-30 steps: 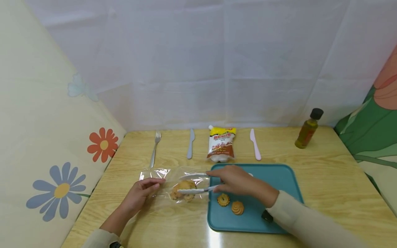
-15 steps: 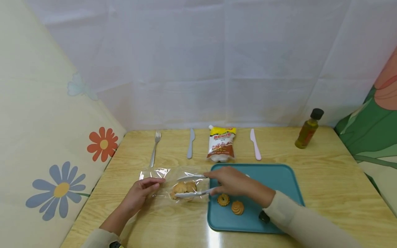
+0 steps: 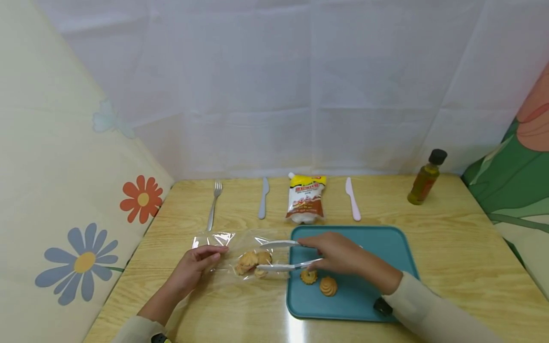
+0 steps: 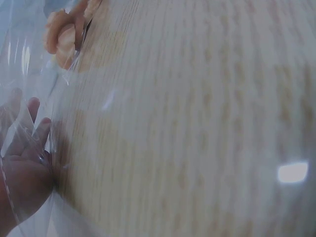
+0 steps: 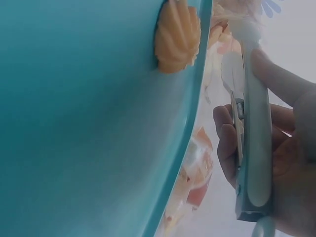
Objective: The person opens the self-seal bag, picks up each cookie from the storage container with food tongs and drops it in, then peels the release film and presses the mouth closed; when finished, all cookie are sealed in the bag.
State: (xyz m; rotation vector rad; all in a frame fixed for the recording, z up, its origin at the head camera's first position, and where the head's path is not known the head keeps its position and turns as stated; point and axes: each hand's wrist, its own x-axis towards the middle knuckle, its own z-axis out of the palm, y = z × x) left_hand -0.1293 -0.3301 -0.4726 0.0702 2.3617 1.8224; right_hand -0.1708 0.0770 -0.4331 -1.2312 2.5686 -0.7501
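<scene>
A clear plastic bag [image 3: 218, 239] lies flat on the table with several cookies [image 3: 249, 260] inside it. At the bag's left part, my left hand [image 3: 190, 269] holds it between thumb and fingers; the left wrist view shows those fingers through the film. My right hand [image 3: 336, 252] grips tongs [image 5: 257, 143], whose arms stand apart. Their white tips are at the bag's right part, close to the cookies, with nothing visible between them. Two piped cookies remain on the blue tray [image 3: 360, 312]: a swirled one [image 3: 329, 287] and a ring-shaped one [image 3: 308, 277], partly below the tongs.
Behind the bag lie a fork [image 3: 213, 205] and a grey knife [image 3: 263, 197]. A squeeze pouch [image 3: 306, 197] and a pink knife [image 3: 353, 199] lie behind the tray. An oil bottle [image 3: 425, 178] stands at the back right.
My right hand first shifts slightly left with the tongs spreading, then draws them back to the right. The cookies in the bag have settled apart. My left hand stays in place.
</scene>
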